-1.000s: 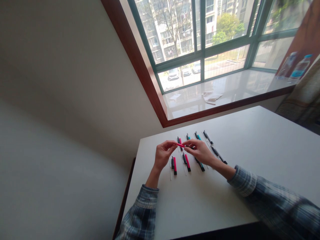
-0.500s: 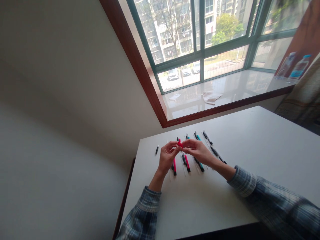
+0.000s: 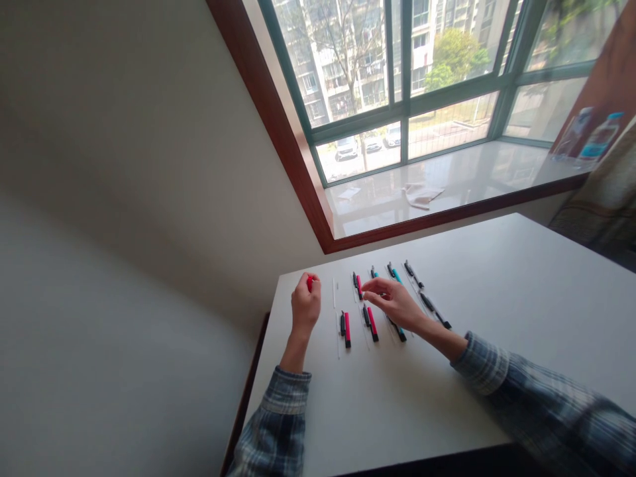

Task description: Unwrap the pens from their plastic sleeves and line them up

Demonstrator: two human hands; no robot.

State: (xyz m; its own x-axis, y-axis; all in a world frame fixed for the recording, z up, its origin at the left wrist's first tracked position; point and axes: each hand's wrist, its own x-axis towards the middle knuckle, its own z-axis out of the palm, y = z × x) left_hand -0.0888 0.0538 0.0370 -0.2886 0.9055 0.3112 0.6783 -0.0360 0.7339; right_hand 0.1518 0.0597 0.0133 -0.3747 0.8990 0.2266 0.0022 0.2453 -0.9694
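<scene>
Two bare hands work over a white worktop that stands below a window. The left hand is at the left end of the layout, its grip closed around a small pink piece whose tip shows above the fingers. The right hand is over the middle of the layout, its fingers loosely curled and its grip partly open; I cannot tell whether it holds anything small.

Pens lie in a far row and a near row, pointing roughly toward and away from the person. Nearest the left hand are the pink markers, each with a black piece just beside it. Right of these are the teal markers, partly hidden in the near row by the right hand, and then the black pens. Thin clear strips lie alongside several pens.

Plaid sleeves cover both forearms up to the wrists. On the far windowsill lie a crumpled cloth and, at the right, two plastic bottles.
</scene>
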